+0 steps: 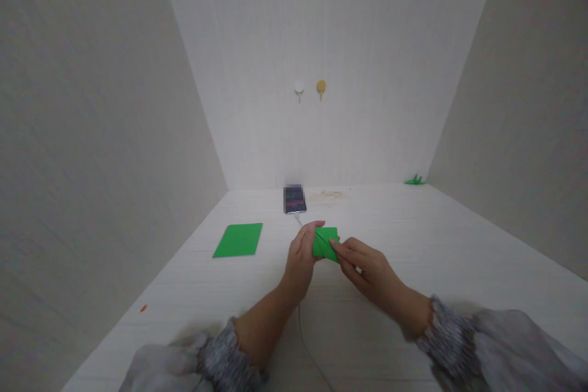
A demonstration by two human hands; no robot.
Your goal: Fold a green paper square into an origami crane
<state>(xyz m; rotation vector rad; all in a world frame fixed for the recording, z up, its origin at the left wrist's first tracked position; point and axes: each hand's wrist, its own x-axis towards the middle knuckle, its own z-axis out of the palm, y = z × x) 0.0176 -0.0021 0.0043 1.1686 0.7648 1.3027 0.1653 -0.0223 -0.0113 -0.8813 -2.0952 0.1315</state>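
Between my two hands is a small folded piece of green paper [325, 241], held up over the table, with slanting crease lines on its face. My left hand [303, 251] grips its left edge, fingers behind it and along the side. At the right edge, my right hand [365, 263] pinches the paper between thumb and fingers, a fingertip lying on the front. The paper's back is hidden. Left of my left hand, a flat stack or sheet of green square paper [239, 240] lies on the table.
A phone [294, 199] leans near the back wall, and a white cable [302, 331] runs from it under my hands. Folded green paper pieces [415, 180] sit in the far right corner. A small orange scrap [143, 308] lies at left. Two hooks [321, 87] hang on the wall.
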